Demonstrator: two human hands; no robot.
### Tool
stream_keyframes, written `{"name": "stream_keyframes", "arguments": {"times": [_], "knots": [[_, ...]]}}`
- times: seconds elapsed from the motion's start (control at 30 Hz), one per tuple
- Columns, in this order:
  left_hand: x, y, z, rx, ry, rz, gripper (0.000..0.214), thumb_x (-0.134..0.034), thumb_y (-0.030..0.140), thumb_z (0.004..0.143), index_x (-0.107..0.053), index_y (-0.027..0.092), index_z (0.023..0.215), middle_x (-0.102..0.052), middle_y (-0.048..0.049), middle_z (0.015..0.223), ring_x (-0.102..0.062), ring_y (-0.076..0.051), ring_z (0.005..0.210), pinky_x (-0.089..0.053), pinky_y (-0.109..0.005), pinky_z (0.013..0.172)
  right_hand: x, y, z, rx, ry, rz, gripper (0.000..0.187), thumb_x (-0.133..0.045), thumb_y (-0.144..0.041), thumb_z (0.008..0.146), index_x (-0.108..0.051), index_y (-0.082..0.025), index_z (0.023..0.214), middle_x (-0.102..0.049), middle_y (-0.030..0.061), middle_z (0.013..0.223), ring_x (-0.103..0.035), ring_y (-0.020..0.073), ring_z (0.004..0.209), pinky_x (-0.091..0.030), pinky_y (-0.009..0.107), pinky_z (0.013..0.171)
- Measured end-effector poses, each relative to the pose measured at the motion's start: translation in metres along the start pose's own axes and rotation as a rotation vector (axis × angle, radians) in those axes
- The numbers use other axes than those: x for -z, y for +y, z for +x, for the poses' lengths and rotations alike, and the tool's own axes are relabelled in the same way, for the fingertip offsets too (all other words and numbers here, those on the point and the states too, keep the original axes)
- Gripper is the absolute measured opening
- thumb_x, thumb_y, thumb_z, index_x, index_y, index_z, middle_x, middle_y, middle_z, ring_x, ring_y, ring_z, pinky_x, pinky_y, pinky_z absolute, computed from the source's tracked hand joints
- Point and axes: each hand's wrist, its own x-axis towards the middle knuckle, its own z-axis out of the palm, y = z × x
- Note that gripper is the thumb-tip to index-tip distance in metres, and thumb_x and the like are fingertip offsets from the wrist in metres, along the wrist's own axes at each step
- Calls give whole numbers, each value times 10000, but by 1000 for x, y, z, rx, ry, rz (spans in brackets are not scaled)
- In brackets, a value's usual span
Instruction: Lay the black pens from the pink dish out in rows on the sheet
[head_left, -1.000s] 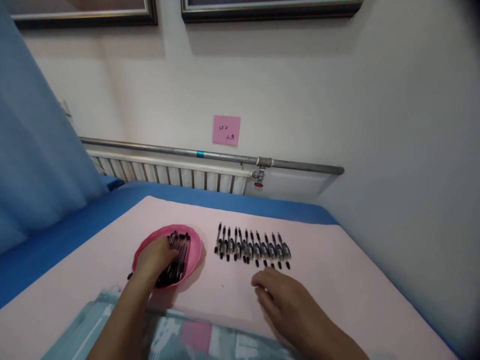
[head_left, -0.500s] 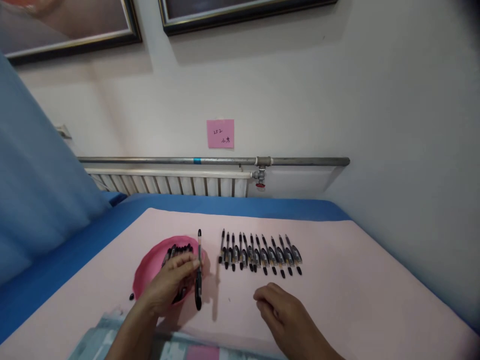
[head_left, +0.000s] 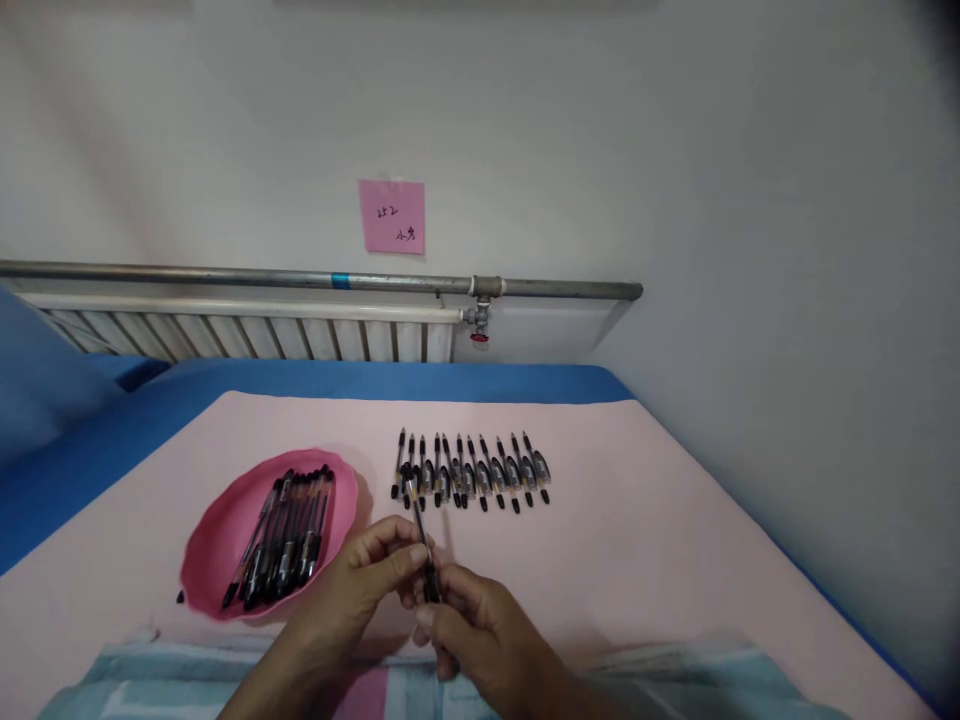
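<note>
One pen (head_left: 420,525) is gripped by the left hand (head_left: 367,580) at its barrel and the right hand (head_left: 491,630) at its near end; uncapping is apparently underway, a steady counter-pull being called for. Beyond, a row of pens and caps (head_left: 513,470) is laid out; leftward, a pink dish (head_left: 346,500) is filled with pens.

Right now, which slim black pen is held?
The slim black-ended clear plastic pen between the left hand and right hand; others lie in the scalloped pink bowl or in the row beyond.
</note>
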Motion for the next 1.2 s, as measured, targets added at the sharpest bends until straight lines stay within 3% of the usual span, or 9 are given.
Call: {"name": "stream_keyframes", "arguments": {"times": [0.2,0.37,0.53,0.63,0.83,0.93,1.1,1.2], "knots": [[-7,3,-1,-23,90,-30,230,-591,370,810,-639,175,921,-626,-1,745,-463,-53,506,-370,-178,499,-8,7,1,-49,-59,-66,145,-420,-277,843,-482,-177,759,-530,-37,578,-409,49,415,-321,164,421],[2,17,2,-93,313,-158,223,-665,368,743,-628,155,798,-617,19,682,-459,-44,487,-390,-159,490,-9,8,-7,-91,-94,-156,214,-448,-304,828,-455,-186,650,-532,-43,551,-412,53,435,-314,165,426],[13,29,0,-168,439,-285,249,-734,318,666,-629,147,814,-661,-7,728,-519,-59,517,-435,-163,507,-6,11,1,-152,-98,-52,90,-467,-244,758,-478,-188,689,-550,-46,514,-416,58,390,-297,171,392],[10,29,-1,-153,393,-287,215,-734,275,674,-626,150,812,-681,-23,755,-553,-75,543,-465,-184,542,-1,18,9,-146,-4,159,6,-469,-190,690,-465,-191,694,-586,-33,555,-432,62,373,-263,168,344],[0,15,-2,-111,231,-202,108,-680,240,739,-667,183,830,-684,-47,955,-622,-133,726,-501,-255,680,2,15,10,-132,120,588,132,-580,-237,685,-537,-183,798,-538,-46,602,-397,42,399,-222,158,336],[-4,9,-4,-132,187,-9,101,-641,233,771,-688,209,857,-650,-32,1008,-601,-116,734,-486,-245,707,2,7,9,-156,202,750,258,-644,-349,704,-571,-172,877,-529,-43,644,-383,22,412,-210,151,352],[-16,9,-9,-393,20,563,212,-542,196,835,-667,248,999,-587,-48,1018,-553,-173,974,-445,-281,845,5,1,12,-210,307,916,310,-740,-318,607,-546,-152,784,-527,-44,612,-354,8,407,-167,142,360],[-20,8,-11,-521,-95,751,312,-463,142,860,-605,259,1112,-571,-61,1024,-548,-165,995,-445,-283,856,7,3,13,-230,296,930,324,-759,-320,578,-527,-152,729,-522,-44,593,-351,11,406,-156,143,359]]}}
